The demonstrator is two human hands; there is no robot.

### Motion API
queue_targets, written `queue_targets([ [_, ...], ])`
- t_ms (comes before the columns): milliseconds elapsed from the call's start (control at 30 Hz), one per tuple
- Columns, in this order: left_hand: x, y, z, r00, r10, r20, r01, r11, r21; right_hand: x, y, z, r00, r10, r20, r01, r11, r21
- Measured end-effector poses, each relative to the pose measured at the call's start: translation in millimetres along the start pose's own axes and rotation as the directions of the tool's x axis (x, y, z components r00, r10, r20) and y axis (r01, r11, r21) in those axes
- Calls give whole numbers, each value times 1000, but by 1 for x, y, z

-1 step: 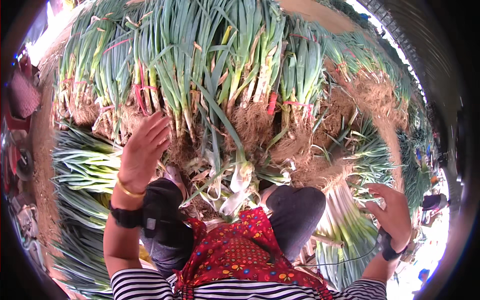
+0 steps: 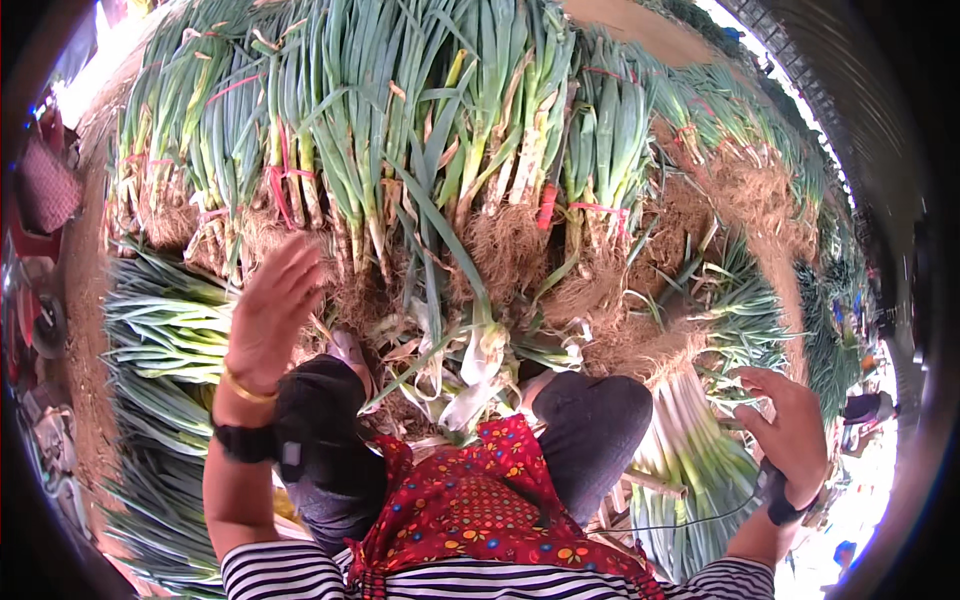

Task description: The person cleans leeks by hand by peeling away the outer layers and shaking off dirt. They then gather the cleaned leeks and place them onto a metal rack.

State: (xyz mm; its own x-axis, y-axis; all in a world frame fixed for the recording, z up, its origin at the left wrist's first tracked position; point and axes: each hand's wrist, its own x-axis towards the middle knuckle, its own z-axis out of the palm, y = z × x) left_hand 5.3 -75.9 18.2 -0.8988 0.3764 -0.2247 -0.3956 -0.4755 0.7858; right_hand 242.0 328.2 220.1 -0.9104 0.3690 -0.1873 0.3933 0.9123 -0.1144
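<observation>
My left hand is raised with its fingers stretched out and nothing in it, in front of the roots of standing bundles of green onions. My right hand hangs beside a bundle of cleaned green onions, thumb and fingers apart, holding nothing. Whether it touches those leaves I cannot tell. Between my knees lie peeled, pale outer layers and dry leaf scraps. A long green leaf slants across the scraps.
More green onions lie stacked at my left. Pink ties bind some root-on bundles ahead. A loose root mass lies before the cleaned bundle. Farther right are more bundles on brown ground. A dark cable runs toward my right wrist.
My left hand has moved a little left and lower. My right hand has shifted very slightly to the right. The green onions lie as before.
</observation>
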Motion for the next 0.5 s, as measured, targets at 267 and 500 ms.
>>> queue_targets([
  [267, -225, 73, -297, 693, 33, -720, 93, 986, 135, 70, -29, 9, 865, -500, -38, 488, 858, -160],
  [500, -168, 211, -229, 760, 408, -507, -59, 819, 570, 77, -6, 68, 846, -520, 123, 526, 850, -24],
])
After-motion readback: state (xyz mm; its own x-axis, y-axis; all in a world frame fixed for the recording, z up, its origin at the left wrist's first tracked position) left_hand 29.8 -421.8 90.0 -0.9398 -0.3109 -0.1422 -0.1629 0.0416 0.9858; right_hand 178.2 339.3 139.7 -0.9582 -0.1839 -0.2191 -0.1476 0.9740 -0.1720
